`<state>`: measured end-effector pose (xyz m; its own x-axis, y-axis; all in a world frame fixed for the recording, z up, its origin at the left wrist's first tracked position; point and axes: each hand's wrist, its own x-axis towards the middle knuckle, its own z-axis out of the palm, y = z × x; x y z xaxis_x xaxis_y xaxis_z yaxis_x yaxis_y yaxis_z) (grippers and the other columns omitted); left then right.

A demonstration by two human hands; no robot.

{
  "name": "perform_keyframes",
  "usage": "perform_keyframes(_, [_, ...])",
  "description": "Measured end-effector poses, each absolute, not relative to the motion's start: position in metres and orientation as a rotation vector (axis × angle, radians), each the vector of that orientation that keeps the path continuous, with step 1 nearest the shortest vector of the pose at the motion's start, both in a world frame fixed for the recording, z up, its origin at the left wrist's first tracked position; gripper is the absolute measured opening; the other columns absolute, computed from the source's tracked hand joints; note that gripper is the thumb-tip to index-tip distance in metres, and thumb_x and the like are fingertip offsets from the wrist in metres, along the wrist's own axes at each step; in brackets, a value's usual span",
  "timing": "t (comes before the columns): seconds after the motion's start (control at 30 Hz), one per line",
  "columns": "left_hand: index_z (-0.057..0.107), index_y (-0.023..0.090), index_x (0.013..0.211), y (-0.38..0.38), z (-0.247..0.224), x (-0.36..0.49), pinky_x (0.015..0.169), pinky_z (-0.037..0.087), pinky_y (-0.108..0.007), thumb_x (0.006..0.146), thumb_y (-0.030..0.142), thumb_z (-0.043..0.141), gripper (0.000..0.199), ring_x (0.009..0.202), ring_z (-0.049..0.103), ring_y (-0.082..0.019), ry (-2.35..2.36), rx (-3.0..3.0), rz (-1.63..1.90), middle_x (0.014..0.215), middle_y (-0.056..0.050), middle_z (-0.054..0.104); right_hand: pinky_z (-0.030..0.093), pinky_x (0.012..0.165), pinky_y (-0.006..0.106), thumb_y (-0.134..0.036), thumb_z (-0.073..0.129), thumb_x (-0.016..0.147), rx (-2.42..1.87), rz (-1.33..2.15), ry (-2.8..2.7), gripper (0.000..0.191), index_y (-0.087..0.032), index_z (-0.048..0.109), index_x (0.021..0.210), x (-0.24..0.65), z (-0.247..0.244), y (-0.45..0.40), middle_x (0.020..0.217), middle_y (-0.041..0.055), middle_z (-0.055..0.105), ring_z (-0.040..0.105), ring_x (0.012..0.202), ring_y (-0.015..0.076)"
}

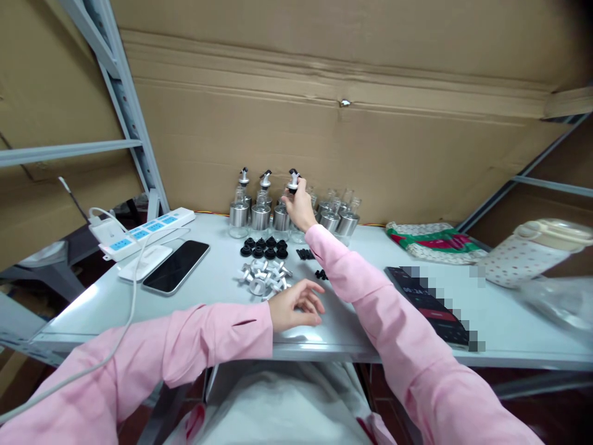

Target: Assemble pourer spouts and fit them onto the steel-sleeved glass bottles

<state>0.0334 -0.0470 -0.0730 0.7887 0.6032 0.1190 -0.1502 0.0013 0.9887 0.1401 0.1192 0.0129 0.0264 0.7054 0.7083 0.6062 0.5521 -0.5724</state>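
My right hand (301, 204) reaches to the back row and grips a silver and black pourer top (293, 179) above a glass bottle with a steel band (281, 218). Whether the pourer touches the bottle neck is hidden by my fingers. My left hand (297, 305) hovers near the front edge with its fingers loosely curled and apart, holding nothing. Just beyond it lies a heap of silver spout parts (262, 278). Behind the heap are several black stoppers (264, 248). Small black pieces (306, 254) lie to the right. Two bottles at the back left carry pourers (265, 180).
On the left are a power strip (148, 233), a white cable and a dark-screened phone (176, 267). At right lie another phone (428, 306), a patterned cloth (435, 243), a dotted container (523, 256) and a plastic bag (563, 303). Cardboard (324, 136) stands behind the table.
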Motion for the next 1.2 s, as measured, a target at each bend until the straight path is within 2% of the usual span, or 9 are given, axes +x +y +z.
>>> perform_keyframes(0.17, [0.042, 0.017, 0.102, -0.048, -0.072, 0.036, 0.067, 0.039, -0.029, 0.055, 0.045, 0.076, 0.065, 0.063, 0.054, -0.008, 0.414, 1.446, 0.642, 0.082, -0.001, 0.056, 0.041, 0.083, 0.038, -0.025, 0.049, 0.081, -1.213, -0.086, -1.754, 0.024, -0.013, 0.046, 0.102, 0.148, 0.029, 0.064, 0.103, 0.0167, 0.059, 0.056, 0.094, 0.0239])
perform_keyframes(0.3, [0.041, 0.017, 0.102, -0.05, -0.067, 0.037, 0.069, 0.04, -0.03, 0.058, 0.051, 0.072, 0.064, 0.063, 0.057, -0.01, 0.424, 1.372, 0.665, 0.079, 0.001, 0.056, 0.042, 0.066, 0.031, -0.033, 0.053, 0.08, -1.367, -0.067, -1.927, 0.016, -0.018, 0.055, 0.085, 0.17, 0.021, -0.022, 0.075, 0.0056, 0.064, 0.06, 0.069, 0.0209])
perform_keyframes(0.4, [0.042, 0.017, 0.097, -0.051, -0.063, 0.036, 0.07, 0.042, -0.031, 0.061, 0.05, 0.071, 0.057, 0.065, 0.057, -0.011, 0.405, 1.34, 0.65, 0.077, 0.002, 0.054, 0.039, 0.058, 0.028, -0.033, 0.058, 0.077, -1.486, -0.076, -1.894, 0.014, -0.019, 0.058, 0.08, 0.174, -0.011, -0.071, 0.065, 0.0021, 0.061, 0.056, 0.058, 0.0179])
perform_keyframes(0.5, [0.044, 0.016, 0.088, -0.05, -0.062, 0.037, 0.066, 0.042, -0.03, 0.062, 0.056, 0.067, 0.053, 0.063, 0.055, -0.011, 0.449, 1.341, 0.682, 0.07, 0.003, 0.053, 0.042, 0.059, 0.029, -0.029, 0.05, 0.082, -1.436, -0.114, -1.789, 0.017, -0.016, 0.057, 0.091, 0.167, -0.046, -0.089, 0.075, 0.0055, 0.06, 0.054, 0.063, 0.0179])
perform_keyframes(0.67, [0.047, 0.016, 0.092, -0.049, -0.06, 0.038, 0.073, 0.041, -0.029, 0.066, 0.059, 0.061, 0.052, 0.07, 0.055, -0.012, 0.557, 1.352, 0.777, 0.071, 0.002, 0.056, 0.044, 0.069, 0.035, -0.023, 0.048, 0.079, -1.303, -0.128, -1.854, 0.023, -0.016, 0.053, 0.101, 0.159, -0.061, -0.093, 0.087, 0.0092, 0.056, 0.053, 0.079, 0.0224])
perform_keyframes(0.87, [0.04, 0.017, 0.057, -0.044, -0.065, 0.038, 0.059, 0.039, -0.029, 0.072, 0.063, 0.041, 0.048, 0.053, 0.05, -0.013, 0.491, 1.373, 0.601, 0.052, -0.001, 0.051, 0.046, 0.077, 0.036, -0.021, 0.04, 0.086, -1.152, 0.073, -1.66, 0.023, -0.018, 0.054, 0.104, 0.166, -0.057, -0.1, 0.093, 0.0086, 0.058, 0.056, 0.086, 0.0196])
perform_keyframes(0.93, [0.037, 0.018, 0.052, -0.044, -0.066, 0.037, 0.059, 0.039, -0.029, 0.073, 0.06, 0.037, 0.047, 0.053, 0.05, -0.013, 0.479, 1.447, 0.571, 0.05, -0.002, 0.051, 0.047, 0.079, 0.036, -0.023, 0.042, 0.086, -1.13, 0.134, -1.599, 0.028, -0.02, 0.05, 0.113, 0.167, -0.059, -0.099, 0.098, 0.0086, 0.059, 0.056, 0.09, 0.0186])
perform_keyframes(1.07, [0.038, 0.018, 0.048, -0.047, -0.059, 0.033, 0.062, 0.038, -0.029, 0.074, 0.059, 0.035, 0.048, 0.055, 0.048, -0.013, 0.46, 1.509, 0.551, 0.05, -0.003, 0.051, 0.047, 0.085, 0.038, -0.025, 0.04, 0.088, -1.037, 0.299, -1.686, 0.04, -0.023, 0.04, 0.127, 0.168, -0.059, -0.097, 0.118, 0.0109, 0.054, 0.055, 0.103, 0.0195])
perform_keyframes(1.2, [0.047, 0.015, 0.052, -0.051, -0.052, 0.032, 0.063, 0.038, -0.028, 0.069, 0.068, 0.047, 0.055, 0.056, 0.048, -0.012, 0.439, 1.508, 0.533, 0.054, -0.002, 0.053, 0.049, 0.083, 0.039, -0.026, 0.041, 0.088, -0.99, 0.337, -1.689, 0.035, -0.023, 0.043, 0.123, 0.168, -0.059, -0.098, 0.11, 0.0098, 0.055, 0.057, 0.098, 0.0197])
